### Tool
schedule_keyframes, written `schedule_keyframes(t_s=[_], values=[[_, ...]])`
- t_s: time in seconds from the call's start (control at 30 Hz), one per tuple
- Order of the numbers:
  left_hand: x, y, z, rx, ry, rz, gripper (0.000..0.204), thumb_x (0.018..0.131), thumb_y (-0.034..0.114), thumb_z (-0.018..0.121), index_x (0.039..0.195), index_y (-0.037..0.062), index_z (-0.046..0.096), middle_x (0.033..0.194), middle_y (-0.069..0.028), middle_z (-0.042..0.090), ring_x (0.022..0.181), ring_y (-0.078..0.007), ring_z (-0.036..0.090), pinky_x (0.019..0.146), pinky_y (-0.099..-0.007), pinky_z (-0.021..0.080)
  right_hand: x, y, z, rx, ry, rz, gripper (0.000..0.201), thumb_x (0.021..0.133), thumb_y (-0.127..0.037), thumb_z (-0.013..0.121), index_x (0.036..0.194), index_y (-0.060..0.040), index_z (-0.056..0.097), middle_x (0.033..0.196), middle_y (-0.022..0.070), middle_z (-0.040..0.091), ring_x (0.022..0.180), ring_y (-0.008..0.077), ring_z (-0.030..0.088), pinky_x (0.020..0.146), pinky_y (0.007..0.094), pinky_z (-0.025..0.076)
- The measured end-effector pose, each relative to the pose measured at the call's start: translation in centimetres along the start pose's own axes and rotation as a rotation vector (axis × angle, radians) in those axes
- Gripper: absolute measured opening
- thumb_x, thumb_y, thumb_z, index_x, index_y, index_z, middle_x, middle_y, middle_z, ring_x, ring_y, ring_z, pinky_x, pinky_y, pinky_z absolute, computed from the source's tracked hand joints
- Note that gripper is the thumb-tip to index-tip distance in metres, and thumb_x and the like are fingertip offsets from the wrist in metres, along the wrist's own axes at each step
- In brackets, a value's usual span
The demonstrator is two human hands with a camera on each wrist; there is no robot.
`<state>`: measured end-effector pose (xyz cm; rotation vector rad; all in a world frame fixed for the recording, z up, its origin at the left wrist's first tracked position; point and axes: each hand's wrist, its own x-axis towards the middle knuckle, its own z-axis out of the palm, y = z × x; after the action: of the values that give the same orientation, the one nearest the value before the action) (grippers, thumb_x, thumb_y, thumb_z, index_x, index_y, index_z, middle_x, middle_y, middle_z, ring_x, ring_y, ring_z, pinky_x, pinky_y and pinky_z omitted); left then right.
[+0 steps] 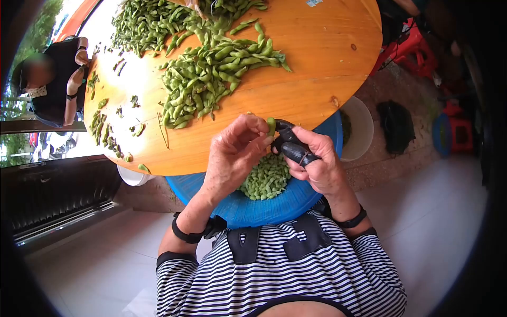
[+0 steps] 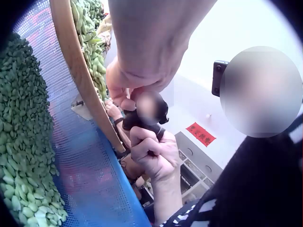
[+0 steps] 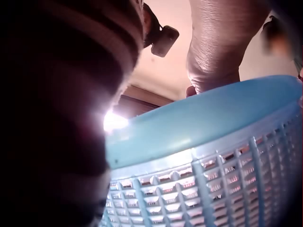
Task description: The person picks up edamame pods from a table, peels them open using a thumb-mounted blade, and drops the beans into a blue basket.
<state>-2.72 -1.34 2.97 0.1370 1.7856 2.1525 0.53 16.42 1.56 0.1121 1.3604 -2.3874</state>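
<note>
My left hand (image 1: pixel 235 153) pinches a green soybean pod (image 1: pixel 271 127) between thumb and fingers, above the blue basket (image 1: pixel 222 203). Black covers (image 1: pixel 298 153) sit on the thumb and a finger of my right hand (image 1: pixel 319 164), whose fingertips close on the same pod from the right. Its other fingers are curled in. Shelled green beans (image 1: pixel 264 179) lie in the basket below both hands. In the left wrist view, the left hand (image 2: pixel 142 82) and right hand (image 2: pixel 158 156) meet at the black covers, which hide the pod.
A round wooden table (image 1: pixel 311 68) bears a large heap of pods (image 1: pixel 206 74) and scattered dark pods at left. Another person (image 1: pixel 50 79) sits at its far left side. A white bucket (image 1: pixel 362 129), a black bag (image 1: pixel 396 127) and red stools (image 1: pixel 417 50) stand to the right.
</note>
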Motion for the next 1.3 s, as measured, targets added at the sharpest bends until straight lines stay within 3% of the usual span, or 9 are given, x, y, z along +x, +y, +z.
schedule_keyframes(t_s=[0.17, 0.23, 0.47, 0.73, 0.9, 1.03, 1.1, 1.17, 1.3], values=[[-0.2, -1.1, -0.2, 0.097, 0.027, 0.035, 0.014, 0.084, -0.009, 0.061, 0.092, 0.0023, 0.058, 0.08, 0.0017, 0.057, 0.071, -0.0057, 0.056, 0.062, -0.0227, 0.047, -0.3, -0.4, -0.2, 0.078, -0.042, 0.056, 0.031, 0.086, 0.002, 0.034, 0.103, 0.0064, 0.059, 0.06, -0.0023, 0.043, 0.049, 0.0025, 0.034, 0.043, 0.019, 0.032], [-0.1, -1.0, -0.5, 0.535, 0.005, 0.275, 0.016, 0.08, -0.011, 0.061, 0.09, 0.0016, 0.059, 0.078, -0.0026, 0.059, 0.069, -0.0111, 0.059, 0.061, -0.0257, 0.047, -0.3, -0.3, -0.5, 0.083, -0.068, 0.051, 0.031, 0.087, 0.002, 0.034, 0.103, 0.0066, 0.06, 0.06, -0.0022, 0.043, 0.049, 0.0026, 0.034, 0.043, 0.0192, 0.031], [-0.4, -1.1, 0.2, 0.732, 0.007, 0.536, 0.02, 0.079, -0.012, 0.062, 0.093, 0.0011, 0.059, 0.078, -0.0048, 0.058, 0.069, -0.0142, 0.06, 0.06, -0.0289, 0.048, -0.1, 0.3, -0.8, 0.016, -0.054, 0.003, 0.041, 0.078, 0.002, 0.036, 0.112, 0.0067, 0.06, 0.061, -0.0022, 0.045, 0.049, 0.0029, 0.035, 0.043, 0.0182, 0.03], [-0.5, -1.3, -0.4, -0.392, -0.116, -0.167, 0.027, 0.085, -0.001, 0.066, 0.107, 0.0039, 0.05, 0.087, -0.0046, 0.06, 0.061, -0.0114, 0.055, 0.049, -0.0221, 0.041, 0.0, 2.0, -3.0, 0.46, -0.173, 0.121, 0.035, 0.086, -0.003, 0.046, 0.117, 0.0025, 0.06, 0.087, 0.0103, 0.061, 0.053, 0.003, 0.035, 0.043, 0.015, 0.027], [-0.2, -2.7, -0.8, -0.721, -0.32, -0.209, 0.027, 0.088, 0.002, 0.063, 0.112, 0.0031, 0.051, 0.086, -0.0055, 0.062, 0.059, -0.0127, 0.055, 0.047, -0.0215, 0.038, -0.3, 1.4, -3.0, 0.53, -0.259, 0.138, 0.03, 0.088, -0.007, 0.048, 0.113, -0.0009, 0.064, 0.085, 0.0112, 0.06, 0.052, 0.0033, 0.034, 0.042, 0.0152, 0.025], [-0.5, -1.5, 0.6, -0.4, -0.131, -0.184, 0.03, 0.086, 0.004, 0.067, 0.112, 0.0045, 0.053, 0.084, -0.0048, 0.063, 0.057, -0.011, 0.054, 0.047, -0.0213, 0.039, -0.5, 0.3, -3.2, 0.165, -0.276, 0.056, 0.03, 0.082, 0.0, 0.05, 0.108, -0.002, 0.065, 0.081, 0.0055, 0.057, 0.056, 0.006, 0.04, 0.047, 0.0178, 0.032], [-0.6, -1.2, 0.8, -0.263, -0.079, -0.104, 0.028, 0.086, 0.006, 0.069, 0.11, 0.0044, 0.055, 0.081, -0.0043, 0.063, 0.056, -0.0101, 0.054, 0.048, -0.0219, 0.041, -1.2, -1.0, -0.7, -0.452, 0.031, -0.082, 0.032, 0.076, 0.007, 0.05, 0.104, 0.0002, 0.064, 0.079, 0.0025, 0.054, 0.065, 0.0092, 0.048, 0.057, 0.0212, 0.039], [-0.4, -1.0, 0.5, 0.517, -0.028, 0.091, 0.026, 0.082, 0.007, 0.073, 0.104, 0.0034, 0.06, 0.073, -0.0063, 0.062, 0.057, -0.0092, 0.056, 0.051, -0.0228, 0.044, -0.9, -0.1, -0.5, -0.753, 0.01, -0.407, 0.036, 0.068, 0.011, 0.051, 0.103, 0.0056, 0.06, 0.081, 0.0096, 0.055, 0.071, 0.0191, 0.055, 0.065, 0.0262, 0.044], [-0.1, -0.5, 0.1, 0.719, -0.07, 0.382, 0.02, 0.086, 0.003, 0.064, 0.106, 0.0009, 0.061, 0.07, -0.0127, 0.062, 0.058, -0.0137, 0.059, 0.056, -0.0259, 0.047, -0.9, -0.2, -0.9, -0.805, 0.044, -0.426, 0.038, 0.065, 0.013, 0.053, 0.102, 0.0075, 0.059, 0.083, 0.0122, 0.055, 0.072, 0.0229, 0.056, 0.064, 0.0271, 0.045]])
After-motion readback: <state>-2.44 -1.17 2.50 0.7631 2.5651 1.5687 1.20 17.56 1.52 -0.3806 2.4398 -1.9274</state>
